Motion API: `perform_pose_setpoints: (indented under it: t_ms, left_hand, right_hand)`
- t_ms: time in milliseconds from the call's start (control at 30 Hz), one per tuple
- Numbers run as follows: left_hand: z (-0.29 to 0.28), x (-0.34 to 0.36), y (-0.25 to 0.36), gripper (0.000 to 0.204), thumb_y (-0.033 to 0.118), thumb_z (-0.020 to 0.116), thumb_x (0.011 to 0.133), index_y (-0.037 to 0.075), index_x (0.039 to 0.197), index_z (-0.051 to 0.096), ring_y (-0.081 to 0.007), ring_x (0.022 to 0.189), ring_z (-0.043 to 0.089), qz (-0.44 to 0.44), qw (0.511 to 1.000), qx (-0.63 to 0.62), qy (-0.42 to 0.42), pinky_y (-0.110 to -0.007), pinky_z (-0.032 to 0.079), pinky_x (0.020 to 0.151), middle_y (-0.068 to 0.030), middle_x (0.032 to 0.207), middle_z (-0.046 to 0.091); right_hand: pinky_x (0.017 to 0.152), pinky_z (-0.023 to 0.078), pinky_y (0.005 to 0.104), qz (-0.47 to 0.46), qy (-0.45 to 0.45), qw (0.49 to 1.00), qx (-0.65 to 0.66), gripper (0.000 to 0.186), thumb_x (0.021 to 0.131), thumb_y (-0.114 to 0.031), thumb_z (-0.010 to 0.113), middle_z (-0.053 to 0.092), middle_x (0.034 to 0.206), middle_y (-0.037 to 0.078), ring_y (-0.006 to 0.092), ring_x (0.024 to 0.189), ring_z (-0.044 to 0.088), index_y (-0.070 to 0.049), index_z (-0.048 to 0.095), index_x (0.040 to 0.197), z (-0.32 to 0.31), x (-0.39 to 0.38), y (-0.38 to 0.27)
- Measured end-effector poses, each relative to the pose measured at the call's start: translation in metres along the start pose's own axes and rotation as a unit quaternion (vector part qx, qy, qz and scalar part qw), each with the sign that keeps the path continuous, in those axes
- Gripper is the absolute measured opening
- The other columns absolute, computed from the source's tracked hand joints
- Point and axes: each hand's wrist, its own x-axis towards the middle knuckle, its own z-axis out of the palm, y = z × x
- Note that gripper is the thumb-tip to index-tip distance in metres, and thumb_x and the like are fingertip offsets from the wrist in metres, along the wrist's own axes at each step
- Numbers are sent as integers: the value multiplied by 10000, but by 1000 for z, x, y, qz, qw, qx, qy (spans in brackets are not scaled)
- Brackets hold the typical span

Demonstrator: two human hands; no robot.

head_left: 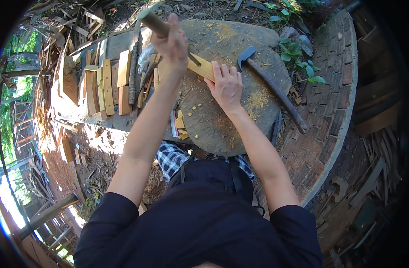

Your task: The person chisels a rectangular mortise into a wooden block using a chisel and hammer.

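My left hand (171,47) grips a tool with a thick pale wooden handle (148,21), held over a yellow wooden piece (200,66). The tool's dark shaft reaches down to that piece. My right hand (224,87) holds the piece's near right end against the grey stone slab (204,125), fingers bent over it. An adze-like tool (276,91) with a dark curved head lies right of that hand. Yellow offcuts (180,125) and shavings lie on the slab.
Wooden blocks, drilled strips (107,87) and sticks (133,78) are lined up to the left. A plastic bag (145,56) lies among them. Leafy plants (293,53) and a curved brick edge (334,102) are at right. Scrap wood (369,178) surrounds the work area.
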Motion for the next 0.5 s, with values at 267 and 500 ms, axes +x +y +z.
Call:
perform_pose_setpoints:
  t_ms: [267, 500]
  left_hand:
    - [-5, -7, -11, 396, 354, 742, 919, 54, 747, 550, -85, 531, 534, 49, 996, 69, 27, -242, 428, 496, 12, 626, 549]
    - [0, -13, -7, 335, 321, 741, 901, 40, 787, 598, -109, 573, 572, 64, 993, 100, 5, -278, 450, 529, -16, 665, 603]
  right_hand:
    - [928, 383, 435, -10, 70, 997, 18, 511, 867, -316, 701, 587, 1161, 75, 265, 1121, 527, -103, 543, 1304, -36, 11, 11]
    - [861, 460, 437, 97, -75, 983, -135, 302, 929, -258, 629, 593, 1194, 79, 295, 1124, 557, -93, 593, 1179, -52, -13, 100]
